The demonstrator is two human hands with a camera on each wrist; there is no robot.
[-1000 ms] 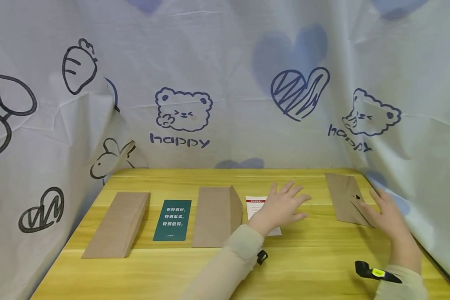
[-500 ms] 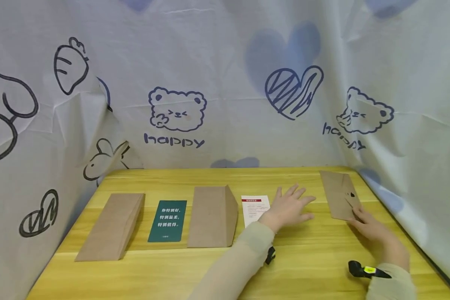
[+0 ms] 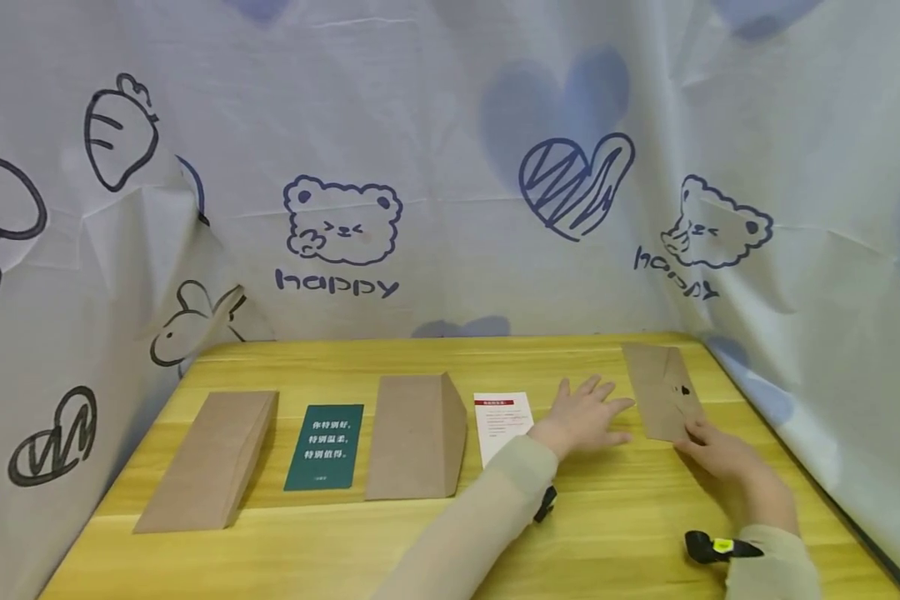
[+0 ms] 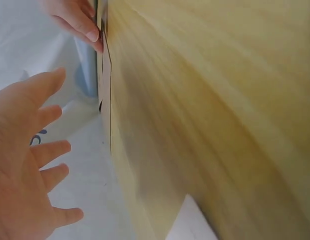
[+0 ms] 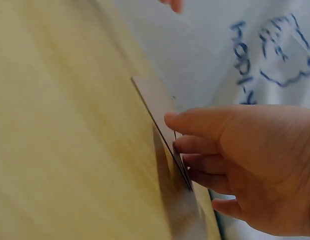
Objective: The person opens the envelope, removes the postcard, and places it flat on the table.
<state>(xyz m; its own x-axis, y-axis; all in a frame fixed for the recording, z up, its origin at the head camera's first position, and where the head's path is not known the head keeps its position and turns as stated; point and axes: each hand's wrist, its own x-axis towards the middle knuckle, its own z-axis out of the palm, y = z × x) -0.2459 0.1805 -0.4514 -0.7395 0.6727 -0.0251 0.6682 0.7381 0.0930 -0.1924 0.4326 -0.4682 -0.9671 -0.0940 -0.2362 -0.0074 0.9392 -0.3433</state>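
A brown paper envelope (image 3: 651, 387) with a black heart mark lies at the back right of the table. At its near right corner my right hand (image 3: 727, 462) pinches it between thumb and fingers. Seen from the right wrist, that right hand (image 5: 260, 165) has its thumb and fingertips at the edge of the envelope (image 5: 153, 100). To the left of the envelope, my left hand (image 3: 581, 421) hovers with fingers spread, holding nothing. The left wrist view shows the same left hand (image 4: 22, 165) apart from the envelope (image 4: 106, 95). A white card with a red band (image 3: 502, 425) is partly covered by the left forearm.
Left of the white card stand a folded brown paper piece (image 3: 408, 437), a green card with white writing (image 3: 324, 447) and another brown folded paper (image 3: 202, 462). They sit on a yellow wood-grain table (image 3: 307, 550). A white printed cloth (image 3: 450, 167) encloses the back and sides.
My right hand has come in from the right side of the envelope and taken hold of its near corner. The left hand has dropped a little and stays spread. The head view has shifted slightly.
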